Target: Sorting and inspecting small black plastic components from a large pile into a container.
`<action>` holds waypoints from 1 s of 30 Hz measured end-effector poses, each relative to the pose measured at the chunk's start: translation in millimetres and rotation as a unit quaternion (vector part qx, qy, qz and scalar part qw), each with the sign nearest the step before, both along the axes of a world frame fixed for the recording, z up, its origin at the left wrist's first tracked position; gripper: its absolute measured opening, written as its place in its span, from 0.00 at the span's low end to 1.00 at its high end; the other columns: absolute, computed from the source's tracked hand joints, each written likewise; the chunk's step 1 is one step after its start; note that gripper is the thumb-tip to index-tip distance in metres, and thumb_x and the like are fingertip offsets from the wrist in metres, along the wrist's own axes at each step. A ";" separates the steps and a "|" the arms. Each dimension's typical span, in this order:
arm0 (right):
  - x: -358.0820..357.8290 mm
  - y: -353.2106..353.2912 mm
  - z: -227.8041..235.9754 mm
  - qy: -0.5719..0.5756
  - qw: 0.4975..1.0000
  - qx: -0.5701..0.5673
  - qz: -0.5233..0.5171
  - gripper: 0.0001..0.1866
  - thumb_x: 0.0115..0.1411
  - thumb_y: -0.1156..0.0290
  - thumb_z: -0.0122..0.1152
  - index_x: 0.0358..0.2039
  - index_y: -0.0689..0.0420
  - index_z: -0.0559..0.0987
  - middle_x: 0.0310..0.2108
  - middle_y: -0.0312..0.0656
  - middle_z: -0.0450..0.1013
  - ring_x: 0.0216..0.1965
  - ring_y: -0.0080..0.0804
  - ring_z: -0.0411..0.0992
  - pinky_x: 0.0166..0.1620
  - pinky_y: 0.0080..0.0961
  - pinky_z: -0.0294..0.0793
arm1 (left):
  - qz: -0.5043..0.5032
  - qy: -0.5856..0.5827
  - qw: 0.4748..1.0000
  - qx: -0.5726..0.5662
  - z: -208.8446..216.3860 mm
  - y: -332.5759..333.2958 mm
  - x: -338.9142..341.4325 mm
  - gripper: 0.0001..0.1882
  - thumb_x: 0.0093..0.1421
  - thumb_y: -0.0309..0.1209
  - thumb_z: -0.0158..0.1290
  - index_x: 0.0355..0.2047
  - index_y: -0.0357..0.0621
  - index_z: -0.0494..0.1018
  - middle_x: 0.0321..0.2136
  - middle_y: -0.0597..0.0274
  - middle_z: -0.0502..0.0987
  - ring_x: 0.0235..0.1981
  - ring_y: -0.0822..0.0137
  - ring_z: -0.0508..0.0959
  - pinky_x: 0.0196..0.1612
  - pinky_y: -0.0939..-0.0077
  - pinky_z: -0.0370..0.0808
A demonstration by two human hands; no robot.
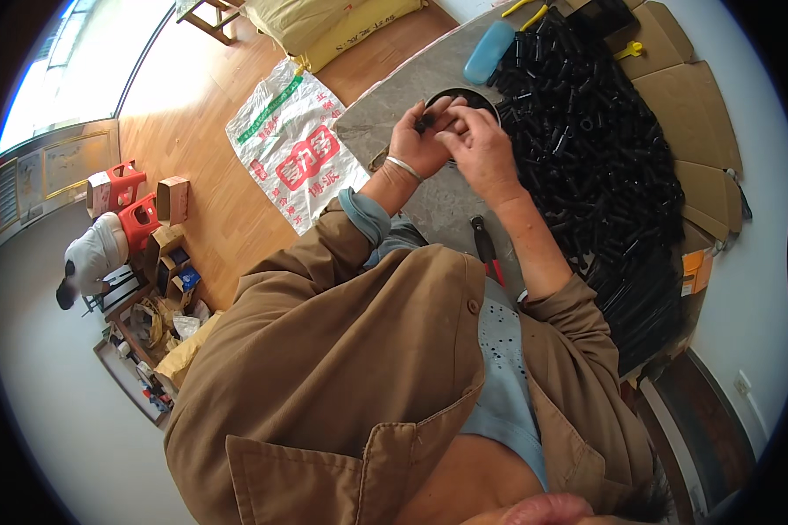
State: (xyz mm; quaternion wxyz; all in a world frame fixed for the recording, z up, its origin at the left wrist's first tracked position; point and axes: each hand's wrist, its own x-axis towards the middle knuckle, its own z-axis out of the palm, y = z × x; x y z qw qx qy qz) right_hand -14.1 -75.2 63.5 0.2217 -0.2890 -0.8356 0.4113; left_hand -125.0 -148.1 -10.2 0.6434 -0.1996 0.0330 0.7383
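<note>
My left hand [422, 144] is curled, palm up, around a small black part [424, 123]. My right hand [483, 157] is beside it, fingers bent together in a pinch; what they grip is too small to make out. Both hands are over the near side of a round dark bowl [464, 93] on the grey table [438, 206], and they hide most of it. Right of the bowl spreads a big heap of short black tubular parts [578, 131]. A tool with black and red on its handle [483, 245] lies on the table close to my body.
Opened cardboard [674, 105] lies under and around the heap. A light blue plastic case [490, 52] and yellow-handled tool [534, 16] are at the far edge. A white printed sack [298, 144] lies on the wooden floor. Far left, another person [96, 254] bends near red stools [138, 219] and boxes.
</note>
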 end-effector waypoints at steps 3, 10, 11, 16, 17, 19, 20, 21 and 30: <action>-2.9 -13.8 -9.6 -0.006 1.000 -0.005 0.018 0.16 0.51 0.73 0.64 0.41 0.60 0.76 0.33 0.45 0.72 0.32 0.39 0.73 0.38 0.32 0.74 | -0.033 0.057 0.995 -0.071 2.5 6.1 9.9 0.22 0.66 0.42 0.39 0.48 0.37 0.70 0.50 0.48 0.72 0.53 0.50 0.70 0.59 0.54 0.63; 28.2 -9.2 -17.0 0.009 1.000 -0.023 -0.001 0.09 0.54 0.78 0.58 0.37 0.61 0.77 0.32 0.45 0.73 0.32 0.40 0.74 0.36 0.29 0.74 | -0.017 0.370 0.886 -0.278 -6.6 18.2 -4.0 0.15 0.64 0.39 0.50 0.40 0.39 0.73 0.25 0.60 0.76 0.24 0.67 0.76 0.28 0.74 0.74; 36.2 -5.9 -20.1 -0.009 1.000 -0.019 -0.017 0.08 0.54 0.79 0.58 0.36 0.61 0.77 0.32 0.45 0.74 0.32 0.40 0.74 0.36 0.29 0.74 | -0.014 0.431 0.853 -0.296 -3.8 24.2 -2.7 0.13 0.62 0.38 0.53 0.37 0.39 0.75 0.24 0.62 0.76 0.22 0.70 0.75 0.25 0.78 0.71; 61.3 0.8 -28.8 -0.052 0.996 -0.030 -0.064 0.07 0.55 0.78 0.58 0.35 0.61 0.78 0.32 0.44 0.74 0.30 0.37 0.74 0.34 0.26 0.73 | 0.097 0.751 0.587 -0.285 -29.3 48.1 3.6 0.08 0.57 0.33 0.59 0.27 0.41 0.77 0.25 0.64 0.77 0.23 0.68 0.75 0.26 0.75 0.70; 65.7 2.5 -30.3 -0.057 0.995 -0.029 -0.078 0.06 0.55 0.78 0.58 0.35 0.61 0.78 0.31 0.43 0.74 0.30 0.36 0.74 0.34 0.25 0.72 | 0.091 0.852 0.456 -0.241 -28.5 48.6 2.3 0.06 0.55 0.32 0.59 0.27 0.43 0.77 0.26 0.64 0.77 0.26 0.65 0.76 0.29 0.73 0.71; 73.3 9.6 -28.8 -0.062 0.993 -0.011 -0.095 0.06 0.55 0.78 0.58 0.35 0.60 0.78 0.31 0.43 0.74 0.29 0.36 0.74 0.34 0.25 0.72 | 0.074 0.937 0.301 -0.160 -34.9 48.4 0.8 0.05 0.48 0.31 0.61 0.27 0.48 0.78 0.30 0.63 0.77 0.36 0.58 0.75 0.40 0.65 0.70; 78.5 14.5 -29.7 -0.066 0.992 0.005 -0.110 0.06 0.56 0.78 0.58 0.35 0.60 0.78 0.31 0.43 0.74 0.28 0.36 0.74 0.33 0.25 0.72 | 0.071 0.938 0.305 -0.150 -31.8 49.5 3.4 0.05 0.48 0.31 0.61 0.27 0.48 0.78 0.30 0.63 0.77 0.36 0.58 0.75 0.40 0.65 0.70; 82.6 19.0 -33.8 -0.061 0.989 0.021 -0.133 0.07 0.54 0.77 0.59 0.34 0.58 0.79 0.32 0.40 0.74 0.32 0.36 0.73 0.37 0.27 0.72 | 0.075 0.943 0.289 -0.147 -28.3 47.8 6.6 0.04 0.49 0.31 0.60 0.26 0.48 0.78 0.30 0.64 0.77 0.38 0.59 0.75 0.42 0.65 0.68; 86.1 34.5 -50.2 -0.197 0.946 0.256 -0.029 0.32 0.43 0.58 0.71 0.51 0.48 0.73 0.60 0.37 0.59 0.64 0.42 0.50 0.63 0.56 0.45 | 0.028 0.967 0.171 -0.185 -25.0 8.7 1.9 0.30 0.55 0.44 0.55 0.56 0.45 0.65 0.59 0.51 0.63 0.62 0.48 0.59 0.62 0.54 0.52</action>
